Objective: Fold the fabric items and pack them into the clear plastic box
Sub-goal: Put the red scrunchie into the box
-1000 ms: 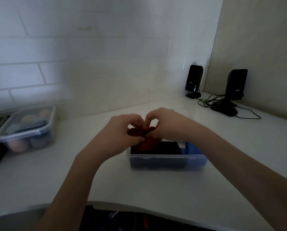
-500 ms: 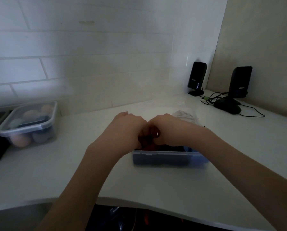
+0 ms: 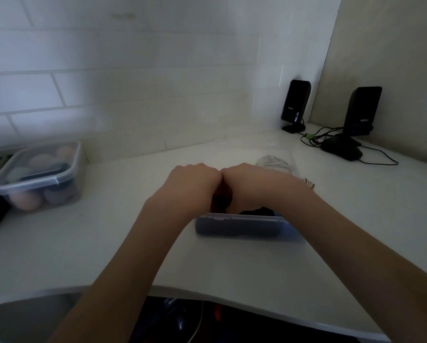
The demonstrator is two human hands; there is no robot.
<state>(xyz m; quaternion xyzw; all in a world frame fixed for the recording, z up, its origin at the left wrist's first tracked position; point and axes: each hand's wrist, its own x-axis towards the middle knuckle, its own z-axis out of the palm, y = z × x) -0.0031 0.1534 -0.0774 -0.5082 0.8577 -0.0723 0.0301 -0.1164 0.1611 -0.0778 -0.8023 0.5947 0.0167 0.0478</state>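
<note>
A clear plastic box (image 3: 244, 222) sits on the white counter in front of me, with dark and blue fabric packed inside. My left hand (image 3: 192, 186) and my right hand (image 3: 247, 184) are side by side over the box's left end, fingers curled downward into it. Between them a dark red fabric (image 3: 222, 198) shows as a thin strip; both hands press on it. The fingertips are hidden inside the box. A crumpled white fabric item (image 3: 276, 164) lies on the counter just behind my right hand.
A lidded plastic container (image 3: 37, 175) with round pastel objects stands at the left by the tiled wall. Two black speakers (image 3: 295, 105) (image 3: 361, 111), a black mouse (image 3: 341, 151) and cables occupy the back right corner. The counter's front edge curves near me.
Both hands came down from above the box, carrying the red fabric into its left end. Now they press close together and the red fabric is almost hidden.
</note>
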